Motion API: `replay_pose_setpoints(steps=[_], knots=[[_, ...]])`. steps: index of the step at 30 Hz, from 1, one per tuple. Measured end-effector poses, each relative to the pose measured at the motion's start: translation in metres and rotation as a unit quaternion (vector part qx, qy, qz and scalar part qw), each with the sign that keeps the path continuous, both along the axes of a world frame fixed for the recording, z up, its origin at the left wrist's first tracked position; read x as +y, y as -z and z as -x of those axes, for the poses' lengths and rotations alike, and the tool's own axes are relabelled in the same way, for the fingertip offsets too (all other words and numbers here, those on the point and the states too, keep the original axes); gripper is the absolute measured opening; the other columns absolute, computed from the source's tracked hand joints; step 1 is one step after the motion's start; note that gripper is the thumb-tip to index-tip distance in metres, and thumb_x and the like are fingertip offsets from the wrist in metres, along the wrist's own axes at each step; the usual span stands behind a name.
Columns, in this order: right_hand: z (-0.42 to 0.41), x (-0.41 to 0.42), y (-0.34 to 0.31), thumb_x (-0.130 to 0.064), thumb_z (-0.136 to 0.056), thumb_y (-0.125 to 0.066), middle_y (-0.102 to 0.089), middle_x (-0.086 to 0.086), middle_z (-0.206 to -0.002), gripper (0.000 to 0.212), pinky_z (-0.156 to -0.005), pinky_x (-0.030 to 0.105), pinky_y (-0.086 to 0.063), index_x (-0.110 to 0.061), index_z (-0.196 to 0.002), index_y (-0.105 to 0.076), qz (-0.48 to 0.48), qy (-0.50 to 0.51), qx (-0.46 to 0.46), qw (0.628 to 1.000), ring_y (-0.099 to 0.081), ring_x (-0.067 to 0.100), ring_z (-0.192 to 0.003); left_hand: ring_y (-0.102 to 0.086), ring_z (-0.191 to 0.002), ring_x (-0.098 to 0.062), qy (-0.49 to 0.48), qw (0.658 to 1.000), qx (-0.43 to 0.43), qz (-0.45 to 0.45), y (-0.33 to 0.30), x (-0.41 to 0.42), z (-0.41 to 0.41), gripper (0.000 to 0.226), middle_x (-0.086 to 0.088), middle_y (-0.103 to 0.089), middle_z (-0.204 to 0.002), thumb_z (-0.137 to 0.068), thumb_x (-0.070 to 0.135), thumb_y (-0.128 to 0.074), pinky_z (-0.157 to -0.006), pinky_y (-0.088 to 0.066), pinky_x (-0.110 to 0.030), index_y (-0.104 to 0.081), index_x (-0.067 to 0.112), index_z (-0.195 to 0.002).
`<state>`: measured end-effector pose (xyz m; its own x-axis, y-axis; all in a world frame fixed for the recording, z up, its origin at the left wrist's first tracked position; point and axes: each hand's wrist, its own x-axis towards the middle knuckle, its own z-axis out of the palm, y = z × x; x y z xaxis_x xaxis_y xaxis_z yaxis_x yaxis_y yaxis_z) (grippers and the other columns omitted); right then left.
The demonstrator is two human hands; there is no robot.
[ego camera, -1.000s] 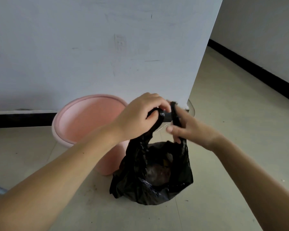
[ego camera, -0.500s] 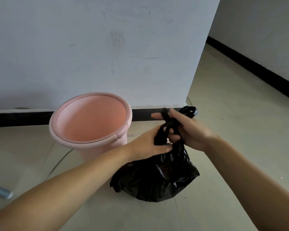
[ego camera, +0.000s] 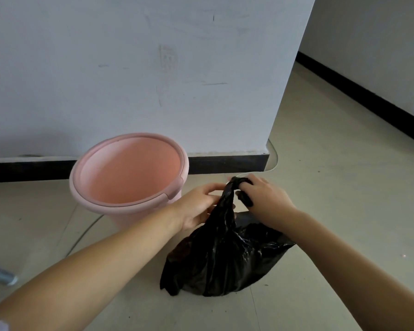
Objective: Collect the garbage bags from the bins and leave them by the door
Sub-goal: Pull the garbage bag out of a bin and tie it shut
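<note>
Since the earlier frames the two hands have dropped lower and the loose black handles that stuck up half a second ago are now drawn down into a tight twist at the neck of the garbage bag (ego camera: 225, 254), which sits on the floor (ego camera: 344, 211) in the lower centre of the frame, just right of the pink bin (ego camera: 129, 173) and clear of it. The right hand (ego camera: 265, 199) has its fingers curled round the bunched top, black plastic showing between them; the left hand (ego camera: 198, 204) rests against the neck with thumb and fingers half curled, seemingly pinching it, though the plastic hides the contact. This reads as a knot being closed, so the bag looks nearly ready to carry. The bin appears to be without a liner, its bottom out of sight. No door shows anywhere, the bag's contents are hidden, and a grey metal object (ego camera: 0, 275) at the lower left edge is cut off and unidentifiable.
</note>
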<state>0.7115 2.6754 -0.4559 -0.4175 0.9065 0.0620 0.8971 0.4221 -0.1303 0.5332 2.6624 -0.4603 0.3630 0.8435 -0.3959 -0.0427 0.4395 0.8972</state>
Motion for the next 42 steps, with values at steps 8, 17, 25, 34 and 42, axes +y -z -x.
replay_pose_setpoints(steps=[8, 17, 25, 34, 42], knots=[[0.006, -0.002, 0.001, -0.027, -0.093, -0.047, -0.038, 0.001, -0.145, 0.047, -0.113, 0.044, -0.025, -0.025, -0.139, -0.038, 0.115, -0.073, -0.019, 0.991, -0.034, 0.025, -0.134, -0.056, -0.071, -0.011, -0.027, 0.962, 0.157, -0.220, 0.014, 0.000, 0.002, 0.020, 0.000, -0.064, -0.077, -0.097, 0.015, -0.049, -0.067, -0.045, -0.026, -0.068, 0.008, -0.096], [-0.040, 0.015, -0.017, -0.026, -0.102, -0.032, -0.070, 0.000, -0.104, 0.042, -0.101, 0.030, -0.044, -0.018, -0.086, -0.069, 0.343, 0.070, 0.559, 0.751, -0.063, 0.011, -0.105, -0.040, -0.053, -0.019, -0.083, 0.928, 0.335, -0.138, 0.021, 0.009, 0.020, 0.038, -0.008, -0.038, -0.053, -0.081, 0.016, -0.057, -0.060, -0.032, -0.028, -0.036, 0.015, -0.049], [-0.105, 0.001, 0.078, -0.022, -0.103, -0.033, -0.033, 0.006, -0.063, 0.033, -0.063, 0.028, -0.061, -0.004, -0.089, -0.057, 0.433, 0.283, 0.564, 0.644, -0.042, 0.007, -0.036, -0.057, -0.043, -0.024, 0.067, 0.846, 0.518, 0.103, 0.098, -0.038, 0.090, 0.036, -0.010, -0.053, -0.059, -0.084, 0.037, -0.060, -0.049, -0.046, -0.023, -0.055, 0.002, -0.082], [-0.142, -0.025, 0.118, -0.020, -0.102, -0.037, -0.047, 0.000, -0.053, 0.026, -0.075, 0.032, -0.059, 0.000, -0.093, -0.052, 0.496, 0.339, 0.486, 0.634, -0.048, 0.007, -0.039, -0.060, -0.040, -0.026, 0.094, 0.768, 0.624, 0.106, 0.112, -0.044, 0.122, 0.024, -0.014, -0.058, -0.068, -0.088, 0.022, -0.047, -0.046, -0.052, -0.027, -0.055, 0.000, -0.087], [-0.102, 0.015, 0.075, -0.020, -0.101, -0.038, -0.052, -0.001, -0.058, 0.035, -0.057, 0.023, -0.059, -0.013, -0.068, -0.047, 0.376, 0.306, 0.693, 0.533, -0.061, 0.011, -0.063, -0.057, -0.061, -0.023, 0.136, 0.823, 0.549, -0.062, 0.107, -0.036, 0.111, 0.014, -0.007, -0.055, -0.071, -0.093, 0.010, -0.043, -0.053, -0.050, -0.026, -0.050, 0.012, -0.081]])
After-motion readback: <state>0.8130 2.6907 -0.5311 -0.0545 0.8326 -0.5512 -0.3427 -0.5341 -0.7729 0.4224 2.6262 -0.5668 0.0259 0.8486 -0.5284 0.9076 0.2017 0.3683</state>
